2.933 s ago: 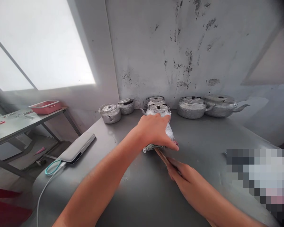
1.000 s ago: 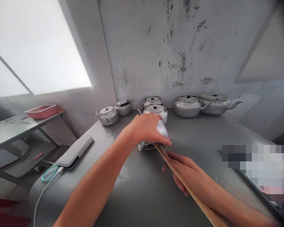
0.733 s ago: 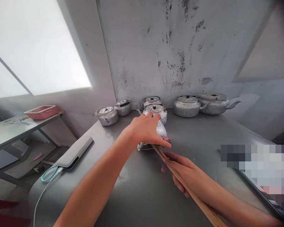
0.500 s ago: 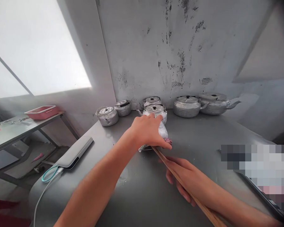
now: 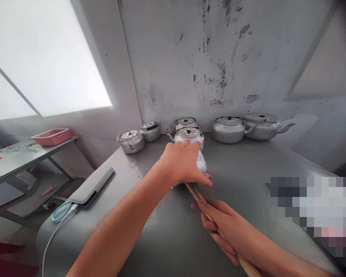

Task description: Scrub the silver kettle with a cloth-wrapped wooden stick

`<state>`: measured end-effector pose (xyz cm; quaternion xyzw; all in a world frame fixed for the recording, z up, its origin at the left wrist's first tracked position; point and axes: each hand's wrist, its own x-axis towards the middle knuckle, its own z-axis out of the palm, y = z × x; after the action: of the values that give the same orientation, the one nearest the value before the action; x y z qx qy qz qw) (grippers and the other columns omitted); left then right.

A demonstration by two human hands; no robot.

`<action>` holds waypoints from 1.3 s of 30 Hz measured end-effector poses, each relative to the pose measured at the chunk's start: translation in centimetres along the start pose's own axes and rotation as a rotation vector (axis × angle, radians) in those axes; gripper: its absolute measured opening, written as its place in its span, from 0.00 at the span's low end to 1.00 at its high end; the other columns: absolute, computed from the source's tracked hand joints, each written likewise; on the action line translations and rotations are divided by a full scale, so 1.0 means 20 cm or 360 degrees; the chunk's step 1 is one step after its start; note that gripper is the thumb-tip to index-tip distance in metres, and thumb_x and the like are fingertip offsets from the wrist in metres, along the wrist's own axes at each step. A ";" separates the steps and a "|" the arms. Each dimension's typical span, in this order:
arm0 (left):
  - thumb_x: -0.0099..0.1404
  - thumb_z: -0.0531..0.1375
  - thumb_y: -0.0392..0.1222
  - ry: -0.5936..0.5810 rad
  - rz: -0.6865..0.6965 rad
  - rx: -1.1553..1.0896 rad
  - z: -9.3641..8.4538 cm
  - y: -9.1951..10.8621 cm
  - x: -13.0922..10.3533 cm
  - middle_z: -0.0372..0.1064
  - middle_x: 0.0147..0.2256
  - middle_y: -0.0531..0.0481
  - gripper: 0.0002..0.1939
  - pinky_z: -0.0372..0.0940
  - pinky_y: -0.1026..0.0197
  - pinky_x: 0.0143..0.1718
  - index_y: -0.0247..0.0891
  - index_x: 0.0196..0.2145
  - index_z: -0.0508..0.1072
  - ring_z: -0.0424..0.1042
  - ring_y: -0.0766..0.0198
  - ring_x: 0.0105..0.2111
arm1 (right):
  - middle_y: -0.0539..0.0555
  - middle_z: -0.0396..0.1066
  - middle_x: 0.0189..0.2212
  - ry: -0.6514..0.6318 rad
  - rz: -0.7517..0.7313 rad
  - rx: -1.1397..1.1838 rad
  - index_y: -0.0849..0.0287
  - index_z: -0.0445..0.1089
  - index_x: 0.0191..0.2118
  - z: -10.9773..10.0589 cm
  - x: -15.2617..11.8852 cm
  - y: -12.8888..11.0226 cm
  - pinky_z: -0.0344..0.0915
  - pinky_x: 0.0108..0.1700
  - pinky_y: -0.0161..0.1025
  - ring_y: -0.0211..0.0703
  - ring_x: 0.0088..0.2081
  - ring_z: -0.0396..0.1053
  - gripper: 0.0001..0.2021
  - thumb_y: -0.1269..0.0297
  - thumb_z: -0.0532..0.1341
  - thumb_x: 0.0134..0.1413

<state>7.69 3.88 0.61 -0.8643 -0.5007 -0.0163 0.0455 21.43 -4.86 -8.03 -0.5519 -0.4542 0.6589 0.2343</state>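
Note:
My left hand (image 5: 183,161) lies over a silvery crumpled object (image 5: 201,161) at the middle of the table, its fingers spread across the top and mostly hiding it. A bit of red-and-white patterned material (image 5: 208,176) shows by my left thumb. My right hand (image 5: 220,223) is closed around a bundle of thin wooden sticks (image 5: 193,191), whose far end reaches under my left hand. What that end touches is hidden. Just beyond my left fingers stands a silver kettle (image 5: 189,133) with a black knob.
More silver kettles (image 5: 229,130) line the wall at the back of the grey table (image 5: 167,238). A white power bank (image 5: 92,184) with cables lies at the left. On a side table sits a pink basket (image 5: 53,137). A pixelated area covers the right.
My right hand has shifted its grip on the sticks, its thumb now laid along them. The sticks have turned slightly. My left hand has moved slightly right and stays spread over the silvery object.

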 end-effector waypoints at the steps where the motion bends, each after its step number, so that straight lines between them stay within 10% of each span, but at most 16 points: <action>1: 0.46 0.61 0.75 -0.0006 -0.0010 -0.0006 0.00 0.00 0.00 0.70 0.45 0.43 0.45 0.67 0.50 0.39 0.40 0.53 0.65 0.72 0.48 0.41 | 0.39 0.53 0.22 0.0013 -0.0020 -0.0013 0.56 0.60 0.46 0.00 0.00 0.01 0.54 0.10 0.27 0.27 0.11 0.46 0.16 0.49 0.47 0.68; 39: 0.48 0.60 0.72 0.0010 -0.0017 -0.0177 0.00 -0.04 0.01 0.70 0.46 0.42 0.42 0.68 0.53 0.37 0.40 0.52 0.65 0.71 0.47 0.43 | 0.40 0.53 0.22 0.0054 0.0063 -0.0156 0.54 0.57 0.45 0.01 0.01 0.03 0.54 0.09 0.27 0.27 0.12 0.44 0.20 0.42 0.45 0.65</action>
<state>7.02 4.50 0.66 -0.8627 -0.5034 -0.0472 -0.0012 21.40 -5.01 -8.67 -0.5827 -0.4709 0.6309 0.2017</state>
